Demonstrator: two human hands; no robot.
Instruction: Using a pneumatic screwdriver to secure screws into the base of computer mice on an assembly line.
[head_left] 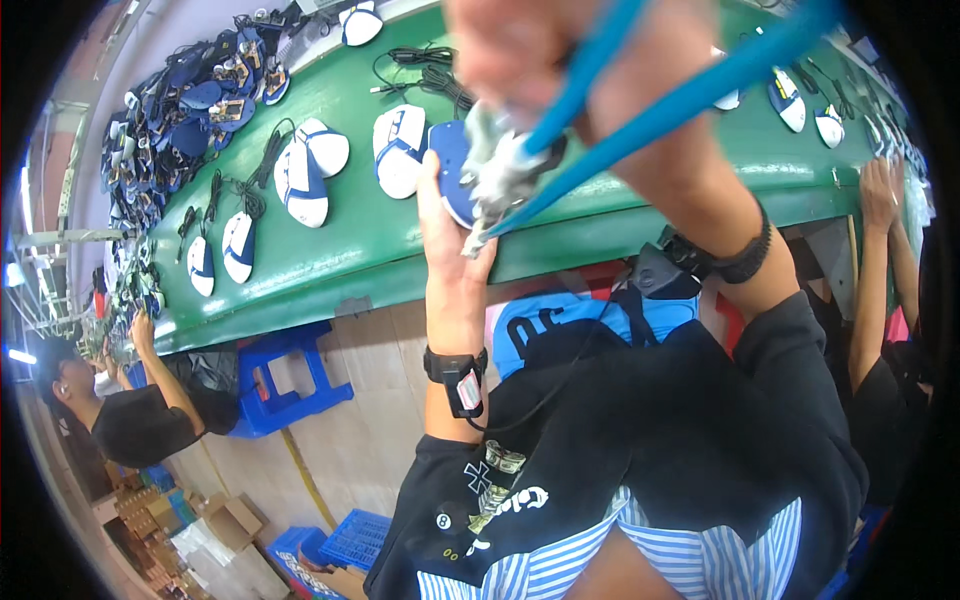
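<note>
My left hand (447,225) holds a dark blue, rounded mouse shell (452,170) over the near side of the green belt (390,245), thumb along its left edge. Above and to the right is my right hand (520,60), blurred by motion, its fingers curled; what they grip cannot be made out. Two blue strips or tubes (670,110) cross in front of it and run down to a smeared, grey-white clump (505,165) that covers much of the shell. Just left of my left hand lies a white and blue computer mouse (400,150).
Several white and blue mice (302,185) with black cables (425,75) lie along the belt. Dark blue parts (200,110) are heaped at the far left. Co-workers sit left (140,420) and right (875,330). A blue stool (290,390) and blue crates (355,540) stand below.
</note>
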